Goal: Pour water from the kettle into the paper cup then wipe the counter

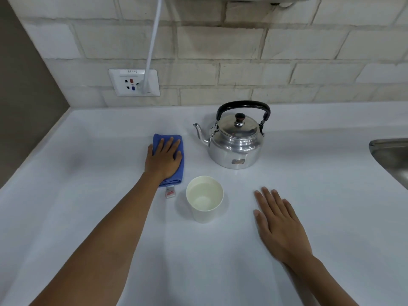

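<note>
Paper cup [204, 198] holds water, upright just in front of the kettle [236, 140]; pour looks done. Wipe step: my left hand [164, 159] lies flat, fingers spread, pressing the blue cloth [179, 173] beside the cup. My right hand [278, 221] lies open, empty. Counter [88, 151] is roomy leftward; sink [393, 157] edge far right. Sweep away from the cup.

The sink [391, 160] is cut off at right — cloth tag [170, 192] print unreadable.
</note>
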`<action>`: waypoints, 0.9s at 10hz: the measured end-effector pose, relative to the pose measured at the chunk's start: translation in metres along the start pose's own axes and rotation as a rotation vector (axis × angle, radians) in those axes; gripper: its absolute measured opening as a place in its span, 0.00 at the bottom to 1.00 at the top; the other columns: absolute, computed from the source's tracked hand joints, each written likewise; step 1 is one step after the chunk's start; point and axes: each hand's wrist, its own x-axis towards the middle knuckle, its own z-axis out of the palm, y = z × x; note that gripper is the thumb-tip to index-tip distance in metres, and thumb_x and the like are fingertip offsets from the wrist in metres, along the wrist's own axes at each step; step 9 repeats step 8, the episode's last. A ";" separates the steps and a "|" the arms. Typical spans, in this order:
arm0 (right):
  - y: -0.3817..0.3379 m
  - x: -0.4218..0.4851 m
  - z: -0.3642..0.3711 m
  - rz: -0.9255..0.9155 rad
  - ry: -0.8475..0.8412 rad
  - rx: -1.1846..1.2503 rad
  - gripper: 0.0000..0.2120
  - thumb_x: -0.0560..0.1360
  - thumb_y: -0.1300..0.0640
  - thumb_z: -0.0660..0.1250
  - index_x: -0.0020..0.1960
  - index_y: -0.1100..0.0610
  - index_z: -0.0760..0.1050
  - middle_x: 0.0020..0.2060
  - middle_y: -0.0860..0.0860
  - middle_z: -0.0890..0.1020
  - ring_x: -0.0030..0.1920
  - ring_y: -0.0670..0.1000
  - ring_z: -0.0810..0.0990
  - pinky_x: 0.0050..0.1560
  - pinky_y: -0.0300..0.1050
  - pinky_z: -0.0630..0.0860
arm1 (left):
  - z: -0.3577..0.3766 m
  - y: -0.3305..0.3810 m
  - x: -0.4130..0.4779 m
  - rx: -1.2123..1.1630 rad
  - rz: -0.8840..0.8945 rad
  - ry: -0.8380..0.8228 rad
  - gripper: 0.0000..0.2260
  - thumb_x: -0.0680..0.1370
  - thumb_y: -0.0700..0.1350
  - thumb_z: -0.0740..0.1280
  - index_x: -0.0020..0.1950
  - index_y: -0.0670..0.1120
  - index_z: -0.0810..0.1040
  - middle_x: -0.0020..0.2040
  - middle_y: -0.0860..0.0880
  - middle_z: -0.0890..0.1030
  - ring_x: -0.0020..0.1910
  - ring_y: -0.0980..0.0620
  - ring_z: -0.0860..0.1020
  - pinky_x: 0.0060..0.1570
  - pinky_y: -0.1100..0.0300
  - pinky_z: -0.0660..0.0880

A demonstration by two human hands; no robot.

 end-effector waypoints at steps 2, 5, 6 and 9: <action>-0.001 0.000 -0.001 -0.004 -0.008 0.000 0.25 0.79 0.45 0.41 0.73 0.45 0.38 0.74 0.41 0.42 0.74 0.43 0.37 0.74 0.44 0.39 | 0.000 -0.002 0.013 -0.001 -0.028 0.023 0.23 0.80 0.53 0.45 0.75 0.53 0.48 0.77 0.53 0.48 0.75 0.48 0.46 0.72 0.44 0.43; 0.002 0.001 0.001 -0.009 0.003 0.026 0.25 0.79 0.45 0.42 0.74 0.45 0.41 0.75 0.42 0.44 0.74 0.43 0.37 0.74 0.44 0.38 | 0.004 -0.005 0.021 -0.002 -0.023 0.041 0.22 0.80 0.53 0.46 0.75 0.53 0.48 0.77 0.52 0.50 0.75 0.48 0.47 0.71 0.43 0.43; 0.003 0.001 0.000 -0.011 -0.004 0.027 0.25 0.79 0.45 0.42 0.74 0.46 0.42 0.76 0.43 0.45 0.74 0.44 0.38 0.74 0.44 0.39 | -0.001 -0.003 0.015 -0.002 0.021 0.113 0.23 0.81 0.51 0.47 0.75 0.49 0.50 0.77 0.49 0.53 0.75 0.48 0.50 0.72 0.45 0.44; 0.003 0.000 0.000 -0.019 -0.007 0.020 0.25 0.79 0.45 0.42 0.74 0.47 0.42 0.76 0.44 0.46 0.75 0.45 0.40 0.74 0.44 0.39 | -0.022 0.013 -0.020 -0.025 0.146 0.410 0.22 0.81 0.46 0.52 0.74 0.42 0.55 0.75 0.44 0.60 0.74 0.46 0.57 0.72 0.48 0.48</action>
